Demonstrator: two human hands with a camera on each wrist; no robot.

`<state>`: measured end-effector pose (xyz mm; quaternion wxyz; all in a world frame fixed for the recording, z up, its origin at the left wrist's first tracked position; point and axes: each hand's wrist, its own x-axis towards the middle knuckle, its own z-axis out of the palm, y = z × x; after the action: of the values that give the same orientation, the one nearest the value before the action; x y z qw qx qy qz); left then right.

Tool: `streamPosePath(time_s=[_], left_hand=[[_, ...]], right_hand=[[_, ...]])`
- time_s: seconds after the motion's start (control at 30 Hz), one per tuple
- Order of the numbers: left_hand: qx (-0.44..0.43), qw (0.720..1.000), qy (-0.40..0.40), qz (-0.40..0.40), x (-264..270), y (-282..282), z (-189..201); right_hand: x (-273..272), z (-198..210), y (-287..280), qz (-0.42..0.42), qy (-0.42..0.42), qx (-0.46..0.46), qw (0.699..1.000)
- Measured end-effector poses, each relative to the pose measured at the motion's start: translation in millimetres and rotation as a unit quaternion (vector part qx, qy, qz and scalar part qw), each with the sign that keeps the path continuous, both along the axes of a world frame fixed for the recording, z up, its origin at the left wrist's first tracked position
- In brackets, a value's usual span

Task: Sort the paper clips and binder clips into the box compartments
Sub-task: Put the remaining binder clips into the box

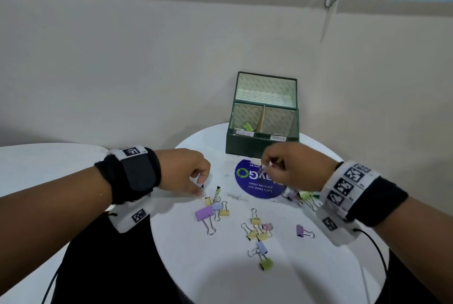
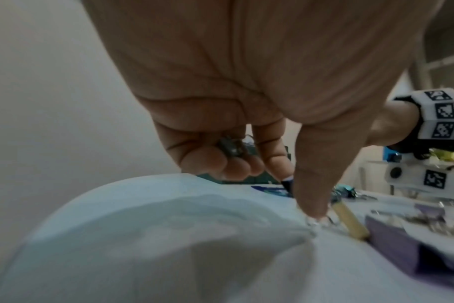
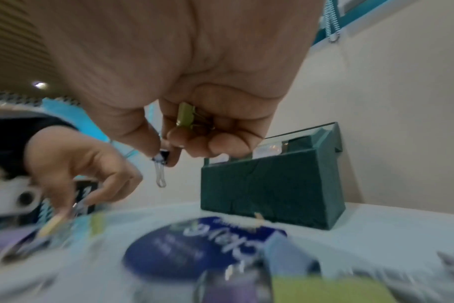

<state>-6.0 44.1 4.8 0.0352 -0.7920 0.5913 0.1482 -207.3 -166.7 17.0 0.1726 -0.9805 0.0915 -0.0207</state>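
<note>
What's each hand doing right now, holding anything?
Left hand: pinching a small binder clip at the table, another tucked in its palm.
Right hand: pinching a small clip, green clip in its palm.

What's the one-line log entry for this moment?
left hand: pinching small clip on table | right hand: holding clips, lifted near green box | sorting unfinished

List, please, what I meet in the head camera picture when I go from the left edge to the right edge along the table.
Left hand → big purple binder clip → blue round sticker → right hand → small purple binder clip, alone near the right wrist.
</note>
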Motion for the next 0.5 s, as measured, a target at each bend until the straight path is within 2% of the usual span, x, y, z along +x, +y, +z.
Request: streamPosePath(time_s=[0.07, 0.13, 0.17, 0.27, 0.33, 0.5], left_hand=[[-0.028, 0.999, -0.024, -0.016, 4.0, -9.5, 15.3], [-0.095, 0.994, -0.055, -0.019, 7.9, -27.6, 33.9], [-0.14, 0.988, -0.064, 0.001, 10.4, -38.8, 42.9], [-0.252, 0.958, -0.046, 0.126, 19.6, -74.8, 64.4], [-0.271, 0.948, -0.023, 0.165, 21.6, -97.7, 67.2], [-0.246, 0.946, 0.037, 0.207, 17.5, -135.0, 52.1]], right_hand=[[18.2, 11.8, -15.4, -0.041, -0.034, 0.035, 0.998], [40.0, 21.0, -28.9, -0.087, -0.063, 0.062, 0.992], [50.5, 24.6, -33.1, -0.109, -0.082, 0.073, 0.988], [80.4, 26.1, -33.4, -0.156, -0.115, 0.104, 0.975], [96.4, 22.1, -27.3, -0.157, -0.103, 0.086, 0.979], [111.4, 17.0, -27.9, -0.172, -0.047, 0.088, 0.98]])
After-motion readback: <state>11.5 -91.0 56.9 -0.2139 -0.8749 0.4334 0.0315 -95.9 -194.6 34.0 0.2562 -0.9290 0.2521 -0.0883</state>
